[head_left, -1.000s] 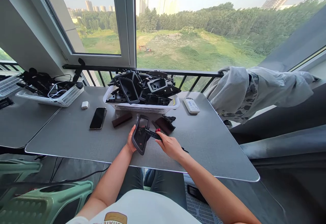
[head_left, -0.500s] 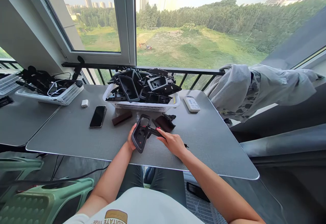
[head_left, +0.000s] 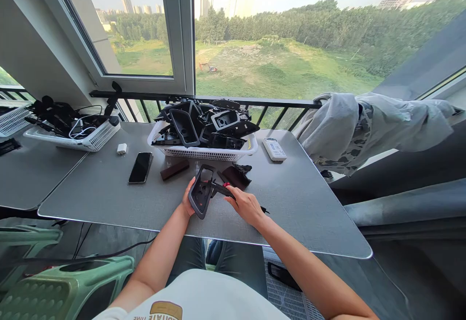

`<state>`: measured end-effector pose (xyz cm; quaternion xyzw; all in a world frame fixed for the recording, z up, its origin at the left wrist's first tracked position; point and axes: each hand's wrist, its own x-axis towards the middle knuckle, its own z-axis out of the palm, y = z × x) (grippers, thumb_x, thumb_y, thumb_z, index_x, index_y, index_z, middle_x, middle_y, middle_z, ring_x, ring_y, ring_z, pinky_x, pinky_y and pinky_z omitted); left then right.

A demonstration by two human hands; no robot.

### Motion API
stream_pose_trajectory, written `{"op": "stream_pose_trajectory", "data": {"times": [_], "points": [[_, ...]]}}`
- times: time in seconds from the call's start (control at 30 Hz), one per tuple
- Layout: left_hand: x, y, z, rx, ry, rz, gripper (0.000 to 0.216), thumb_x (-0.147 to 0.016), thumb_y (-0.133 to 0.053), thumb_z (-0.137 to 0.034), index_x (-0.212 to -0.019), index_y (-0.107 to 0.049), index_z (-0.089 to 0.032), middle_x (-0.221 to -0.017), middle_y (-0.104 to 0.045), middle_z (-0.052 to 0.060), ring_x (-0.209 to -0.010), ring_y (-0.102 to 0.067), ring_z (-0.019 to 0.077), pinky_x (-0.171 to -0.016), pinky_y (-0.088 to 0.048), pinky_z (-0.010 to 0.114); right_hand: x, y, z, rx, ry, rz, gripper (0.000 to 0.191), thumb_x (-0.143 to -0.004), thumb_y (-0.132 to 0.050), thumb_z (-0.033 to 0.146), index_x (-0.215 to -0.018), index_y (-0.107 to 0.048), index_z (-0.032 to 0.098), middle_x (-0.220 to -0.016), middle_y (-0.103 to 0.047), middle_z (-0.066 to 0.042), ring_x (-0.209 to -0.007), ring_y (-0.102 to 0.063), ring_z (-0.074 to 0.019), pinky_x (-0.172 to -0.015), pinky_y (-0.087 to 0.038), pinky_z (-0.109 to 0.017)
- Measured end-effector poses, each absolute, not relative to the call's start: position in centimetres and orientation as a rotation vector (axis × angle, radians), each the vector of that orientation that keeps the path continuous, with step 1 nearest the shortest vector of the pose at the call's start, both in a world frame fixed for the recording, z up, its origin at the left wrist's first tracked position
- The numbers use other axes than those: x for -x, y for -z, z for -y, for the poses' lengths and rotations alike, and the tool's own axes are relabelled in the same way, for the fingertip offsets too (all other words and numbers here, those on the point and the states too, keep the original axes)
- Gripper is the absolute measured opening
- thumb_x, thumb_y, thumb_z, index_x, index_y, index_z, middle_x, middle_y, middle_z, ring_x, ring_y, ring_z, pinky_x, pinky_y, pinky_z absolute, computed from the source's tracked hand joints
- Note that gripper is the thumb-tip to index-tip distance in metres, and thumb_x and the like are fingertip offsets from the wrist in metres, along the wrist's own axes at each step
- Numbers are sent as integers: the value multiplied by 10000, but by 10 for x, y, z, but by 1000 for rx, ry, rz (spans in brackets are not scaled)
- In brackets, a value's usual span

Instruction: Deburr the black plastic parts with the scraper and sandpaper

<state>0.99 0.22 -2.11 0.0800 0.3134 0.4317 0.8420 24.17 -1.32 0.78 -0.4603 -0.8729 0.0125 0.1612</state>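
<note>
My left hand (head_left: 187, 200) grips the near left edge of a black plastic frame part (head_left: 201, 192), tilted up off the grey table (head_left: 109, 198). My right hand (head_left: 244, 205) is closed around a black-handled tool (head_left: 221, 190) whose tip reaches into the frame's opening. A bit of red shows by the tool near my fingers. Behind them lie a few loose dark pieces (head_left: 235, 174) on the table.
A white basket (head_left: 204, 152) piled with black plastic parts stands behind. A phone (head_left: 140, 167), a brown bar (head_left: 174, 169), a small white charger (head_left: 121, 148) and a white remote (head_left: 274, 149) lie around it. Another basket (head_left: 74, 138) holds cables at left. Grey cloth (head_left: 364, 126) hangs at right; green stools (head_left: 65, 281) stand below left.
The frame part and tool shifted slightly on the table between my hands; the view rose and fell a little. Both grips stay the same.
</note>
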Motion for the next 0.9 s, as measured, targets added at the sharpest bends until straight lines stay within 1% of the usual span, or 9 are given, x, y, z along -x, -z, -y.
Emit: {"op": "stream_pose_trajectory", "data": {"times": [0.13, 0.27, 0.4, 0.63, 0.9], "points": [[-10, 21, -2, -164, -915, -661, 514, -931, -427, -551, -1088, -692, -140, -797, -765, 101, -602, -702, 232, -559, -550, 358, -239, -8, 14, 1279, -31, 2518, 389, -1033, -373, 385, -1234, -592, 133, -999, -721, -133, -769, -713, -206, -591, -473, -263], [-10, 19, -2, -166, -906, -663, 525, -933, -420, -551, -1066, -696, -124, -824, -768, 115, -617, -704, 236, -552, -550, 354, -240, -10, 15, 1287, -35, 2540, 411, -1038, -350, 403, -1279, -580, 164, -977, -727, -108, -677, -701, -195, -537, -445, -266], [-10, 19, -2, -168, -902, -657, 532, -937, -415, -541, -1128, -682, -123, -838, -767, 115, -642, -703, 236, -576, -553, 355, -241, -11, 15, 1310, -43, 2551, 438, -1035, -342, 431, -1306, -585, 188, -926, -729, -94, -658, -696, -192, -529, -428, -261], [-9, 19, -2, -168, -916, -653, 547, -951, -384, -529, -1203, -648, -121, -866, -770, 116, -687, -712, 243, -579, -556, 353, -239, -10, 15, 1336, -47, 2556, 455, -1032, -340, 456, -1298, -601, 197, -906, -728, -94, -674, -696, -194, -520, -415, -256], [-11, 17, 0, -167, -960, -638, 494, -920, -464, -529, -1113, -690, -134, -871, -767, 114, -677, -707, 243, -562, -534, 344, -237, -12, 16, 1338, -18, 2535, 452, -1032, -341, 449, -1305, -600, 198, -941, -739, -101, -682, -703, -194, -520, -415, -256]]}}
